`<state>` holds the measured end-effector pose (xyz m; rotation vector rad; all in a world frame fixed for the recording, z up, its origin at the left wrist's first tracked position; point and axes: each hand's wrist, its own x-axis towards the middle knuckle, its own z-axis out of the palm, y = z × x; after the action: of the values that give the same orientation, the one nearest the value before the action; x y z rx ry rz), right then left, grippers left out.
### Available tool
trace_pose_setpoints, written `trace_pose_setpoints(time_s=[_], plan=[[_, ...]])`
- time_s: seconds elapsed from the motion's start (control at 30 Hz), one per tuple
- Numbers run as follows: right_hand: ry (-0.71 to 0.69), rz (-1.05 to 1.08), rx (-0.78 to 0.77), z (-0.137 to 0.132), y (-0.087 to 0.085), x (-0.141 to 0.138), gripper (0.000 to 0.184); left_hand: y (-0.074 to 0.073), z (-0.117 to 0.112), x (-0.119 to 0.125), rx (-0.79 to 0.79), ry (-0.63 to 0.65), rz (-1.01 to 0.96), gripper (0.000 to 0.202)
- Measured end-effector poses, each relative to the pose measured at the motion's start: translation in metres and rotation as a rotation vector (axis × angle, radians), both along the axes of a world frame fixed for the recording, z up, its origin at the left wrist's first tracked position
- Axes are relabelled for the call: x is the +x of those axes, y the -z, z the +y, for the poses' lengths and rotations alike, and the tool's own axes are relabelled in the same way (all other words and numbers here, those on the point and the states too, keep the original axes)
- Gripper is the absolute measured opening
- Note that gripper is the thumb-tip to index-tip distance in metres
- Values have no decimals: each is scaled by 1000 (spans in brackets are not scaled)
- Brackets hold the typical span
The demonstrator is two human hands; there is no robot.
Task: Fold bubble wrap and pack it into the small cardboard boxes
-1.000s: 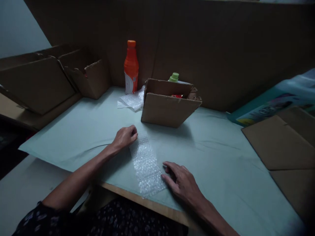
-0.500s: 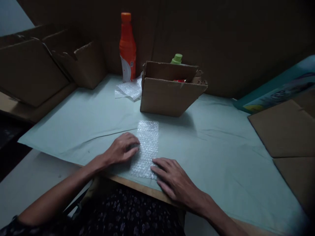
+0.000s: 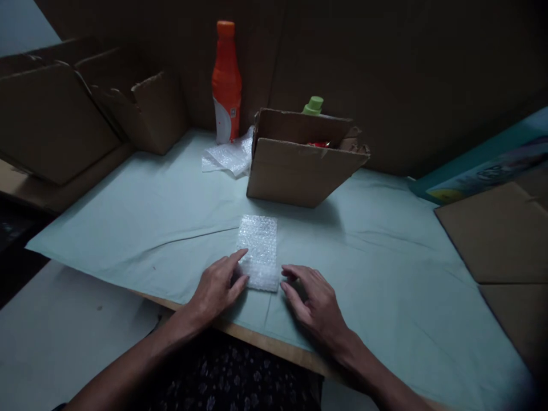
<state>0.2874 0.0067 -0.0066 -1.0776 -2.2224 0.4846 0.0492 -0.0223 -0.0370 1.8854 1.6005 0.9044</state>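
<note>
clear bubble wrap [image 3: 258,242], orange bottle [image 3: 226,77], pale green cloth [image 3: 385,285]

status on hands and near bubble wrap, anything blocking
Left hand at left edge of near bubble wrap, right hand just off its right. Wrap on cloth. Cardboard box beyond, not blocking.

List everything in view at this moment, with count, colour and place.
Bubble wrap sheet: one, clear, table front, between the hands
Bubble wrap piece: one, clear, before the orange bottle
Orange bottle: one, orange, upright at back
Open cardboard box: one, brown, mid-table
Red item: one visible, red, inside that box
Green cap: one, light green, behind that box's front wall
Cardboard boxes: at least two, brown, left
Teal container: one, teal, right rear
Cardboard piece: one, brown, right
Cardboard backdrop: one, brown, rear
Cloth: one, pale green, over the table
Floral garment: dark, bottom
Hands: two, bare; left hand and right hand, either side of the sheet
</note>
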Motion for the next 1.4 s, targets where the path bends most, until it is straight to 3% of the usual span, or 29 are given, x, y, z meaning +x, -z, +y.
trace_pose_setpoints(time_s=[0.1,0.17,0.27,0.4,0.47,0.53,0.63,0.7,0.83,0.93,1.03,1.23,1.4], plan=[[-128,-102,170,-4,0,-3,30,4,6,1,-2,-4,75,61],[-220,-213,179,-2,2,-10,31,3,6,1,64,1,97,62],[-247,-264,171,5,8,-18,27,-2,0,-2,226,46,133,64],[-250,-125,26,11,10,-19,22,-13,-11,-9,282,256,138,59],[-239,-69,-82,13,8,-17,21,-15,-12,-11,243,282,89,55],[-183,-46,-72,14,5,-16,22,-13,-6,-10,231,226,76,51],[-115,-81,133,15,3,-15,26,-7,9,-7,258,125,155,44],[-150,-166,214,15,3,-16,27,-4,17,-7,284,82,204,39],[-216,-272,201,17,7,-19,22,-9,14,-8,363,142,228,41],[-206,-150,75,23,8,-21,20,-17,7,-9,343,217,229,41],[-203,-92,-54,30,6,-21,23,-20,12,-9,308,200,217,39],[-134,-250,259,35,6,-23,31,-11,49,-9,249,47,360,29],[-171,-311,209,53,14,-29,25,-15,54,-12,215,-21,297,34]])
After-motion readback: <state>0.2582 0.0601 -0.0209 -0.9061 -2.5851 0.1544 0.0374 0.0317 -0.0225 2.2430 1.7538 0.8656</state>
